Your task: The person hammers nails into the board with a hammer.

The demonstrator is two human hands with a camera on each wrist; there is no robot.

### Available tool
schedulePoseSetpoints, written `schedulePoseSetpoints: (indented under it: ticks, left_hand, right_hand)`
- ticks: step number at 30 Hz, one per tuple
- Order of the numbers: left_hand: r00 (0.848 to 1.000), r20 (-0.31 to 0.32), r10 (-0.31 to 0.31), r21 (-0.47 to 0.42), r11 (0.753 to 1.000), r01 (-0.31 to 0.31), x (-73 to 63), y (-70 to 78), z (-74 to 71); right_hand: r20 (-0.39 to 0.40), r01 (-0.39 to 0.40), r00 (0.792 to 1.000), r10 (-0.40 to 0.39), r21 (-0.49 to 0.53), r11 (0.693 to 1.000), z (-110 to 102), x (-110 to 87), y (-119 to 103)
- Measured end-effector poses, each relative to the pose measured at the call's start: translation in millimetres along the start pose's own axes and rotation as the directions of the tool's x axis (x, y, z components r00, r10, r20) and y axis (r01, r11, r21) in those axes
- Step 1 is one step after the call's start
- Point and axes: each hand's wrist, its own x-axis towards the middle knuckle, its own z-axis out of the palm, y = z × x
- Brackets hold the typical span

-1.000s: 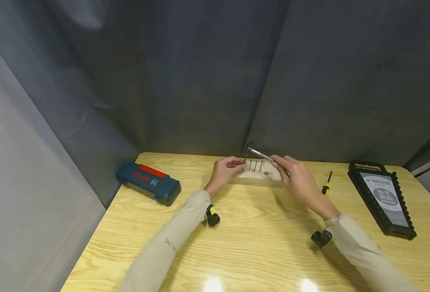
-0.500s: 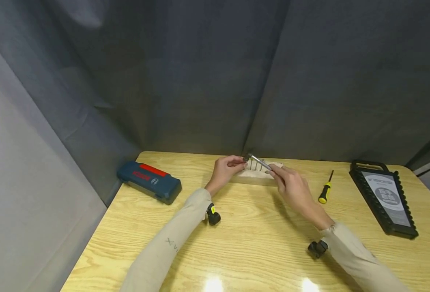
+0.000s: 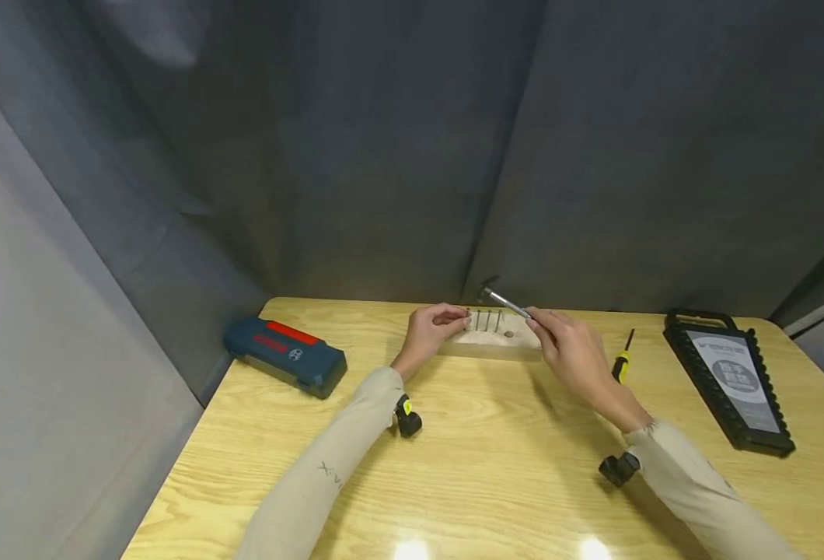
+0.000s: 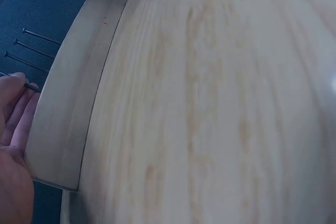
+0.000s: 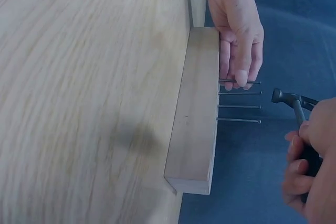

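Note:
A pale wooden block lies near the table's far edge, with several nails standing upright along it. At its left end my left hand pinches the leftmost nail between thumb and fingers. Three other nails stand free beside it in a row. My right hand grips a small claw hammer by its dark handle. The hammer's head hangs above the nails, apart from them; in the right wrist view its face points toward the pinched nail. A round dark spot marks the block's top, right of the nails.
A blue and red Bosch case lies on the left of the wooden table. To the right are a yellow and black screwdriver and a black wrench rack. A dark curtain hangs behind the table.
The hammer came down to the pinched nail's head half a second ago and has risen again, with my right hand moving back right. My left hand has kept its pinch on the nail.

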Motion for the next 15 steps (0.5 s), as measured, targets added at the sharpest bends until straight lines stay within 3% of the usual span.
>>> schedulePoseSetpoints:
  ticks: [9, 15]
  left_hand:
    - [1.0, -0.021, 0.0, 0.007, 1.0, 0.0, -3.7, -2.4, -4.2]
    - [1.0, 0.005, 0.017, 0.014, 1.0, -0.017, -1.5, -1.2, -1.8]
  right_hand:
    - [0.056, -0.008, 0.998, 0.008, 0.012, 1.0, 10.6, -1.7, -3.1]
    - [0.064, -0.014, 0.998, 0.014, 0.01, 1.0, 7.5, -1.8, -5.5]
